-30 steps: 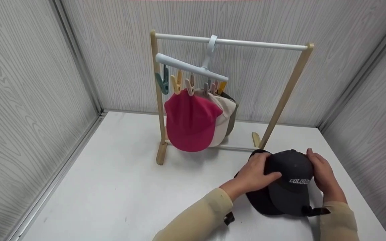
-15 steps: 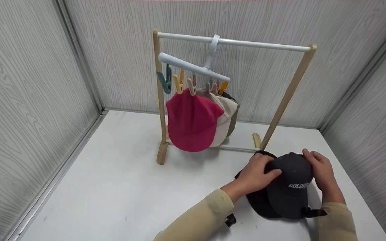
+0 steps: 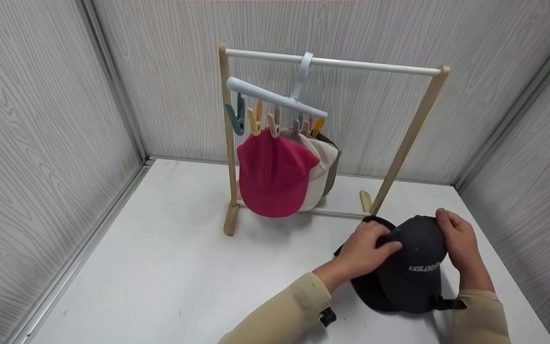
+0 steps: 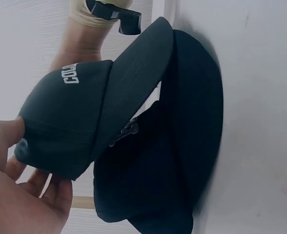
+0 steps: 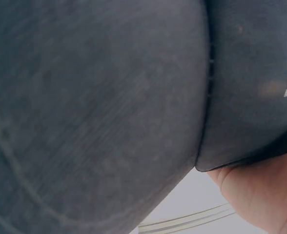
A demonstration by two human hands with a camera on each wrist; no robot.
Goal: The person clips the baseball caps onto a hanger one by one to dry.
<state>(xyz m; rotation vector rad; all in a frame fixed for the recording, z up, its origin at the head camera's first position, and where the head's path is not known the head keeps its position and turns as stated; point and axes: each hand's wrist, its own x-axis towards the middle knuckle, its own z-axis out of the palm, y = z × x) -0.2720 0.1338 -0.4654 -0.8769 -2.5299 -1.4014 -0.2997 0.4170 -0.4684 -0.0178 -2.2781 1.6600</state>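
My left hand [image 3: 363, 248] pinches the left edge of a dark navy baseball cap [image 3: 416, 248] with white lettering, thumb on the crown. On the cap's other side my right hand [image 3: 461, 241] grips the edge, its thumb near the top and its fingers partly hidden. In the left wrist view the lettered cap [image 4: 65, 112] is tilted, its brim overlapping a second, black cap [image 4: 138, 180] that sits on the table. The right wrist view is mostly filled by the lettered cap's brim [image 5: 99, 97], with part of the right hand [image 5: 265, 190] beneath the crown.
Behind stands a wooden rack [image 3: 406, 138] with a white rail [image 3: 375, 65]. From it hangs a white hanger [image 3: 275, 98] with several clothespins. They hold a red cap [image 3: 275, 177], a cream cap [image 3: 322, 167] and a dark olive cap [image 3: 334, 167]. A teal clothespin [image 3: 237, 117] hangs at the left end.
The lettered cap has tipped slightly, its lettering now lower and further left. My right hand has shifted a little along its edge; the left hand stays nearly in place.
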